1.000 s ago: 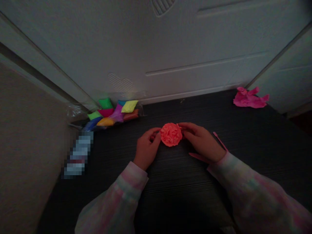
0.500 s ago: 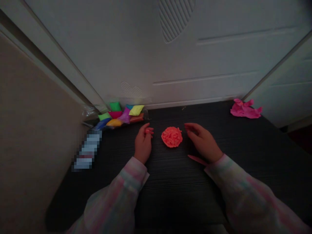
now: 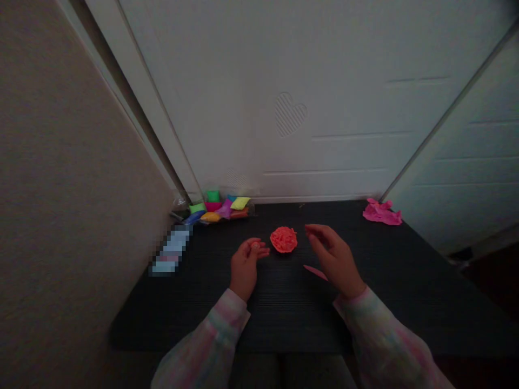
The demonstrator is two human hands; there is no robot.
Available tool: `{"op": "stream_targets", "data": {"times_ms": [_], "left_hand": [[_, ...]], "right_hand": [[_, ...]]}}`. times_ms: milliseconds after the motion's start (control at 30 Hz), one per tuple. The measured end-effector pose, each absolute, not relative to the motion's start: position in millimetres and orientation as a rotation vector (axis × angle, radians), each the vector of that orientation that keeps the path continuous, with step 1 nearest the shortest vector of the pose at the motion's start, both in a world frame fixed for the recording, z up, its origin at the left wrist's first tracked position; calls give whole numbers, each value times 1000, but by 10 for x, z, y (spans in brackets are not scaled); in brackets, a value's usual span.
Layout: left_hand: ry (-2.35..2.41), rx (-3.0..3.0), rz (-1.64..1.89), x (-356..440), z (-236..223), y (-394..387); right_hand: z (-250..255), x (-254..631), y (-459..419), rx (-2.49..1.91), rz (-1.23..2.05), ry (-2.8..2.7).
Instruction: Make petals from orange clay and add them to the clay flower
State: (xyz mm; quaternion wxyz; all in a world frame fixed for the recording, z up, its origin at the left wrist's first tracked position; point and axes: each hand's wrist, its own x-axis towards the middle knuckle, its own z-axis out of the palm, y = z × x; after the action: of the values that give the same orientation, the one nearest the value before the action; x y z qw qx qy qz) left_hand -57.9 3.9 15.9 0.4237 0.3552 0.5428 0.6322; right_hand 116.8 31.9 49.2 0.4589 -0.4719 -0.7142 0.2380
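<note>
A round orange clay piece with a ruffled, flower-like surface point(image 3: 284, 239) lies on the dark table point(image 3: 389, 292). My left hand point(image 3: 246, 263) rests just left of it, fingers curled around a small bit of orange clay point(image 3: 255, 245). My right hand point(image 3: 333, 256) hovers just right of the clay flower, fingers loosely apart, holding nothing. A thin pink tool point(image 3: 315, 272) lies on the table, partly under my right hand.
Several small bags of coloured clay point(image 3: 218, 207) lie at the table's back left corner. A crumpled pink wrapper point(image 3: 381, 212) sits at the back right. A blurred pack point(image 3: 171, 252) lies at the left edge. White panelled walls stand behind and right.
Both hands have let go of the clay flower and drawn apart. The left hand kept a small orange bit. The camera has tilted up and back.
</note>
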Motion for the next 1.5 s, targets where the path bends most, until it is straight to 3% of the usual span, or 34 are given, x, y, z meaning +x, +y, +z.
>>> {"op": "stream_targets", "data": {"times_ms": [233,533,1133,1500], "left_hand": [[1385,902,1431,-385,233,-496],[1290,877,1300,-280,92,-732],[866,540,1190,-346,79,-743],[1100,718,1313,-296,11,-743]], "right_hand": [[329,897,-251,-982,866,-1953],[32,875,-582,-1085,1191,-1730],[-11,898,-560,-1119,1166,-1656],[-10,880,-556,-1079,1159,-1691]]}}
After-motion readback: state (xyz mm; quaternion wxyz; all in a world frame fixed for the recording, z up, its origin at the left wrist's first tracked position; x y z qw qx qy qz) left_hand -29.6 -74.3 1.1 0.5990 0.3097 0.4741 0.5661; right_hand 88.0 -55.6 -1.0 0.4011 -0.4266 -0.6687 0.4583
